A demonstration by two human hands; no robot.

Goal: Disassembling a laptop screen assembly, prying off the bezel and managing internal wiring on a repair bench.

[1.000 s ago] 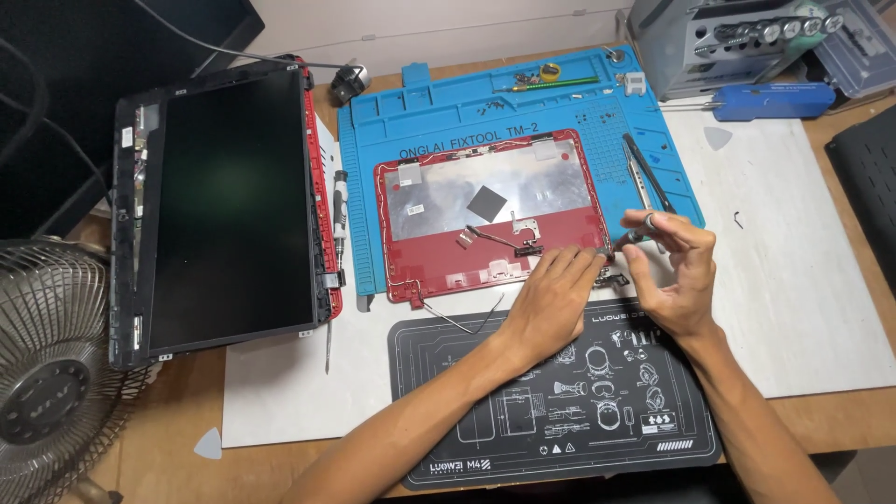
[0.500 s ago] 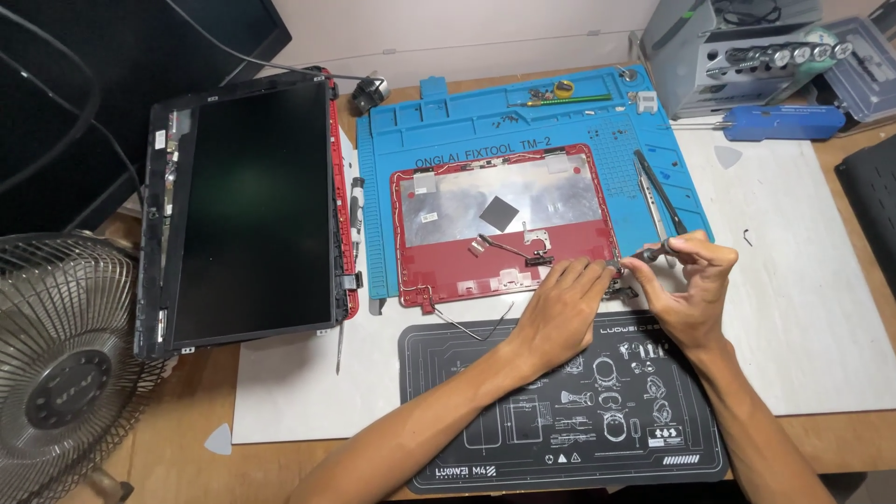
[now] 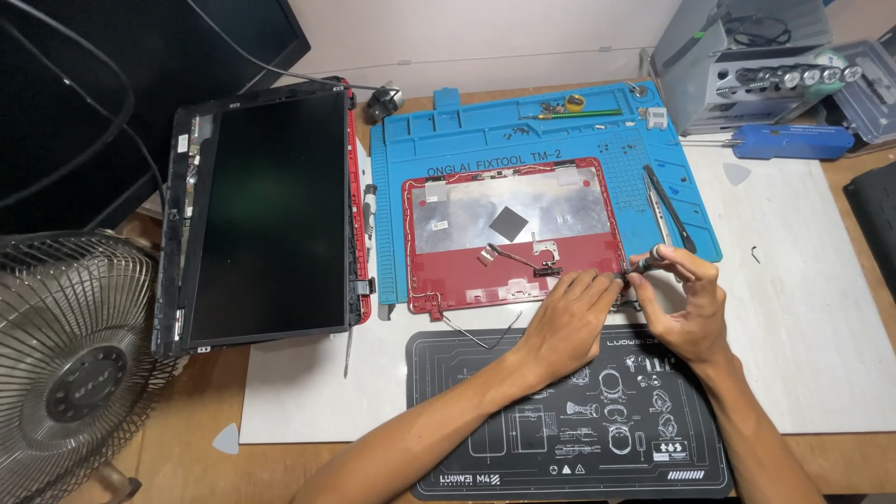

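Observation:
A red laptop lid cover [image 3: 511,233], silver-lined inside, lies open side up on a blue repair mat [image 3: 546,149]. My left hand [image 3: 569,313] rests flat on the cover's lower right edge, fingers pressing by a metal hinge. My right hand [image 3: 681,303] pinches a small dark screwdriver [image 3: 642,266], its tip at the cover's lower right corner. A thin cable [image 3: 485,327] trails from the cover's bottom edge onto the white sheet.
A detached laptop screen panel [image 3: 266,215] lies left of the mat. Black tweezers [image 3: 667,207] lie on the mat's right side. A black printed mat [image 3: 560,420] is under my forearms. A fan [image 3: 70,359] stands at the left, tool boxes [image 3: 747,56] at the back right.
The view has shifted slightly. My right hand has turned the screwdriver at the cover's corner; my left hand stays pressed on the cover's edge.

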